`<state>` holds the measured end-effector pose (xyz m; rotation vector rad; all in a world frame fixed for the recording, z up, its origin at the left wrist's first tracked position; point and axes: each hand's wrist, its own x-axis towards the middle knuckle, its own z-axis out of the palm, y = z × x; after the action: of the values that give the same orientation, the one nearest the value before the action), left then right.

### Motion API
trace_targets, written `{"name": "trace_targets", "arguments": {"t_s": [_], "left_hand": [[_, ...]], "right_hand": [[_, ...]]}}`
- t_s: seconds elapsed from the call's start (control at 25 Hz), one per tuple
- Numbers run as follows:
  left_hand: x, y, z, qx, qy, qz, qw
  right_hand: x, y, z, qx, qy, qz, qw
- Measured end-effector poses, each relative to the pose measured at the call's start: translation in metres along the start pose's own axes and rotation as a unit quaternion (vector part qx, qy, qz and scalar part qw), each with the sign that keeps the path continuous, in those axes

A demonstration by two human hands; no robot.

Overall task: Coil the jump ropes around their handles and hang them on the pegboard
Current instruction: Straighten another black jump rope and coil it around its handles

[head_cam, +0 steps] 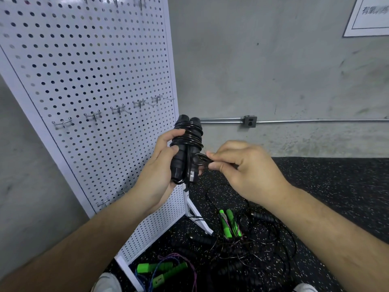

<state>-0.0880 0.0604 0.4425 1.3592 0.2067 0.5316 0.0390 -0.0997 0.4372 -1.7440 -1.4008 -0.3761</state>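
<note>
left hand (159, 165) grips two black handles (185, 148) wrapped in cord, right hand (240, 165) pinches one cord loop (201, 159) beside them

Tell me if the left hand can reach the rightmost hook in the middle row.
Probably yes: the left hand, gripping the black rope bundle, sits just below the hook with nothing between. The right hand pinches the loose cord end, not yet tucked.

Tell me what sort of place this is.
Probably a gym's equipment corner: speckled black rubber floor, a white perforated metal pegboard with hooks by a bare concrete wall, green-handled jump ropes loose on the floor, and a coiled black jump rope held up.
</note>
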Motion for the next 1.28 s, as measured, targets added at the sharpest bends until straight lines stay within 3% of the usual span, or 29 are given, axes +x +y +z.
{"name": "trace_targets", "arguments": {"t_s": [0.44, 0.6, 0.84, 1.12, 1.2, 1.28], "left_hand": [[0.003, -0.007, 0.001, -0.007, -0.035, 0.001, 0.999], [0.001, -0.01, -0.003, -0.026, -0.083, 0.021, 0.996], [0.001, -0.01, -0.01, -0.026, -0.109, 0.027, 0.993], [-0.002, -0.011, -0.014, 0.01, -0.112, 0.024, 0.993], [-0.004, -0.01, -0.016, 0.013, -0.106, 0.033, 0.994], [-0.004, -0.007, -0.017, 0.003, -0.105, 0.037, 0.994]], "right_hand": [[-0.004, -0.006, 0.011, 0.008, 0.006, 0.037, 0.999], [-0.006, -0.017, 0.024, 0.084, 0.072, 0.112, 0.987], [-0.008, -0.026, 0.04, 0.229, 0.089, 0.233, 0.941], [-0.005, -0.019, 0.036, 0.114, 0.078, 0.043, 0.989], [-0.003, -0.018, 0.036, 0.102, 0.065, 0.021, 0.992], [-0.002, -0.019, 0.039, 0.13, 0.058, 0.055, 0.988]]}}
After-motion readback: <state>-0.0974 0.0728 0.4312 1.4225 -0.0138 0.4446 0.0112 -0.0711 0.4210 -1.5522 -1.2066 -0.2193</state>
